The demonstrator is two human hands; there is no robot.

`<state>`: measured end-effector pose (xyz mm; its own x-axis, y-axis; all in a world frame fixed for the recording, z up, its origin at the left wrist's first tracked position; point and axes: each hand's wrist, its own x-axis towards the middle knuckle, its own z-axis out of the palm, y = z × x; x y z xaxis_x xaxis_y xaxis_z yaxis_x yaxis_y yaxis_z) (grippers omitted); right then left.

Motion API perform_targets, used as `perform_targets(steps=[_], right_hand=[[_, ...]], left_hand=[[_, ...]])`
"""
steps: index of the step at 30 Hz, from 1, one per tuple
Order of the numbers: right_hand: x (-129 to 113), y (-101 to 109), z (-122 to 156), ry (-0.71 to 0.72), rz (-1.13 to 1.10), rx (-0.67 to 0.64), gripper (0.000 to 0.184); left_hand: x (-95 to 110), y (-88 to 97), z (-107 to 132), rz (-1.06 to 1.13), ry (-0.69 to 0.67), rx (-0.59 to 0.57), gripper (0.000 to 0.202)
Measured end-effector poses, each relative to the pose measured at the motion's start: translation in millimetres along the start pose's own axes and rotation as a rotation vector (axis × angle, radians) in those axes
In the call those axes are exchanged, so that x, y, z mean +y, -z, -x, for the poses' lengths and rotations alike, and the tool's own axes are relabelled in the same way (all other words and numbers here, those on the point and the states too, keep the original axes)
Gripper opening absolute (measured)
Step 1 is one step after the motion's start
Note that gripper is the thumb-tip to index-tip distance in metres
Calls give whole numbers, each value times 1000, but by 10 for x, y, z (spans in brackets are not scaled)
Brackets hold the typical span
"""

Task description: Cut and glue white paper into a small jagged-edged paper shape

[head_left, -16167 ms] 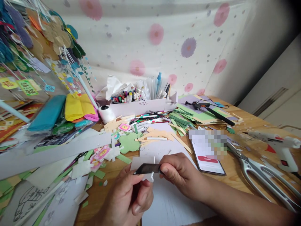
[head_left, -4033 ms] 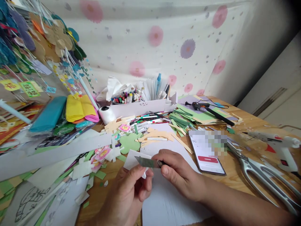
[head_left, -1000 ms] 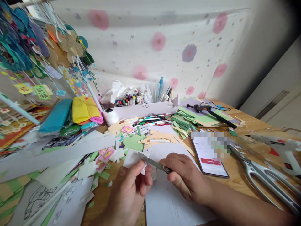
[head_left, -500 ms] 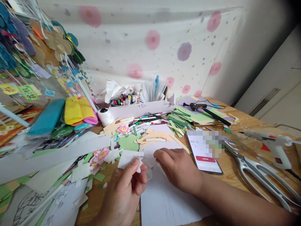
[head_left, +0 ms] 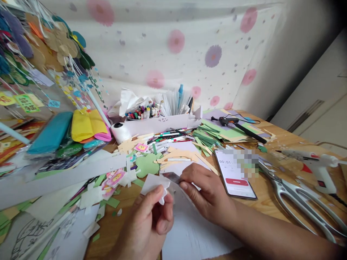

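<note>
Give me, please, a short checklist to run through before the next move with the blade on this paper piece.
1. Left hand grips the white paper piece: ok.
2. Right hand pinches the blade: ok.
3. Blade edge on the paper: cannot tell, blurred.
4. Left thumb apart from the blade: ok.
5. White sheet lies under the hands: ok.
6. Phone apart from the right hand: ok.

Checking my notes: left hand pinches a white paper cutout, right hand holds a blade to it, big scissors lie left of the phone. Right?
No. In the head view the big scissors lie right of the phone. The left hand pinches the white paper cutout; the right hand holds the blade to it.
</note>
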<state>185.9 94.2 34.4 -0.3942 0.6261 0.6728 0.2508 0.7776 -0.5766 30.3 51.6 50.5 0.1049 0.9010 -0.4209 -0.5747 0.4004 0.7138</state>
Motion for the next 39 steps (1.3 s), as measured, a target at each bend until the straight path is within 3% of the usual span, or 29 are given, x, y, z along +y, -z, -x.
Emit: perform_targets(steps=[9, 18, 32, 39], right_hand=[[-30, -3, -2, 22, 52, -4, 12], [-83, -18, 16, 56, 128, 42, 14], [-112, -55, 23, 47, 108, 42, 12], [-93, -67, 17, 29, 63, -25, 13]], left_hand=[[-44, 14, 7, 46, 41, -30, 23], [-89, 87, 6, 54, 46, -139, 29], [-106, 100, 9, 30, 41, -153, 28], [-154, 79, 8, -24, -25, -84, 29]])
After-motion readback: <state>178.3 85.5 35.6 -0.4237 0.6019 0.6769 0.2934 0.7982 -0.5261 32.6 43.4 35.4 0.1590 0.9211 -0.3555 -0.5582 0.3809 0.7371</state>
